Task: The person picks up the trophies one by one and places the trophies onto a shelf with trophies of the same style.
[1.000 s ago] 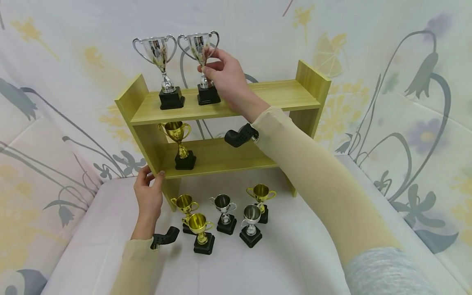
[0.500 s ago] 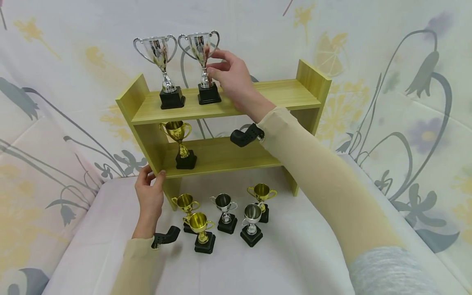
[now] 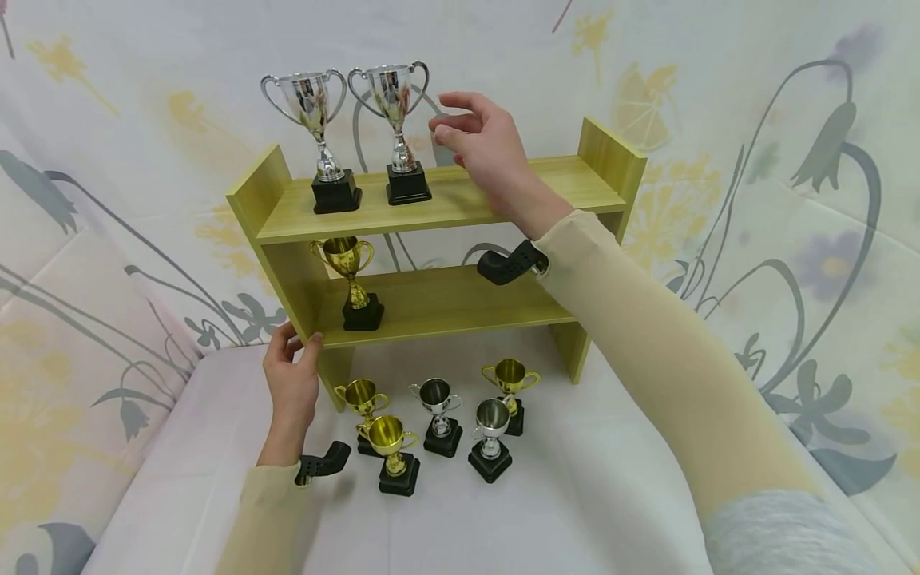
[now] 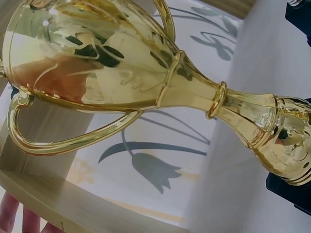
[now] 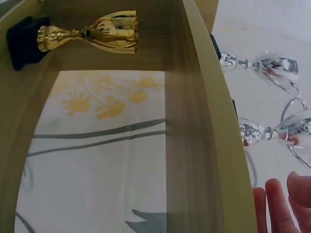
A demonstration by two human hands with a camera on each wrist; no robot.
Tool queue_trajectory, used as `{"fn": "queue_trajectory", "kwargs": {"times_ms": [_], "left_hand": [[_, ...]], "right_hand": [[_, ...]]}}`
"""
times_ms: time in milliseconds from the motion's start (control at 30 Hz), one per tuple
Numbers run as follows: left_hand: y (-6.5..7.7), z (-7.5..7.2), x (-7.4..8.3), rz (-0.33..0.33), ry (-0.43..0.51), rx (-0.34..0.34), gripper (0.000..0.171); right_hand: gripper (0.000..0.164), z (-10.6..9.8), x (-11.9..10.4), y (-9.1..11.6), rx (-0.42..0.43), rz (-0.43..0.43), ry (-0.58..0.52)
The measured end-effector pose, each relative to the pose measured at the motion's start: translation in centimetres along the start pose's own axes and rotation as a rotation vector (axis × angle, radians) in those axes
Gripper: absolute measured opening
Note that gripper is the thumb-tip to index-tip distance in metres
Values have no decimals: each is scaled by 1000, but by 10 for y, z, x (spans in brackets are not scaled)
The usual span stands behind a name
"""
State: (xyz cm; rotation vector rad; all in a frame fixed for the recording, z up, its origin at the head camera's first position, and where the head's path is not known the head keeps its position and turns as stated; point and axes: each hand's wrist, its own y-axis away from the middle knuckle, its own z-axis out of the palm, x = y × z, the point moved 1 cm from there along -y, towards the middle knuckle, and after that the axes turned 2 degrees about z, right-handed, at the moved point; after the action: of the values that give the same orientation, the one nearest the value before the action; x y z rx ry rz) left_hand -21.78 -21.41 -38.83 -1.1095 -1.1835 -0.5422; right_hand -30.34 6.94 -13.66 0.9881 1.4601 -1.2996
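Around us run pale walls (image 3: 503, 40) printed with grey and yellow flowers, behind a surface spread with white cloth (image 3: 589, 479). On it we see a yellow-green wooden two-board shelf unit (image 3: 446, 299). Two tall silver two-handled trophies on black bases, one leftmost (image 3: 320, 152) and one beside it (image 3: 398, 140), stand upright on its upper board, perhaps because nothing overhead limits their height. The left hand (image 3: 291, 383) grips the unit's left side, thumb in front, probably steadying it. The right hand (image 3: 485, 148), fingers parted and loosely bent, holds nothing, just beside the second trophy. A shorter gold cup (image 3: 352, 275) fits the lower board. On the cloth we count three small gold cups (image 3: 391, 447) and two small silver cups (image 3: 492, 427), apparently gathered within reach.
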Motion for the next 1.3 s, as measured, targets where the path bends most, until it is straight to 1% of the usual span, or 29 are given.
{"fn": "queue_trajectory", "kwargs": {"times_ms": [200,533,967,1300], "left_hand": [[-1,0,-1,9,9,-5,33],[-1,0,-3,23,11,-3,32],[-1,-1,-4,10,17,-13,35],[-1,1,-3,17,21,-12,34]], "right_hand": [[43,-9,-3,7,-2,-25,5],[43,-23,-7,20,-4,-43,-34],[42,-34,-4,31,-18,-81,-54],[40,-40,-3,38,-19,-99,-74]]}}
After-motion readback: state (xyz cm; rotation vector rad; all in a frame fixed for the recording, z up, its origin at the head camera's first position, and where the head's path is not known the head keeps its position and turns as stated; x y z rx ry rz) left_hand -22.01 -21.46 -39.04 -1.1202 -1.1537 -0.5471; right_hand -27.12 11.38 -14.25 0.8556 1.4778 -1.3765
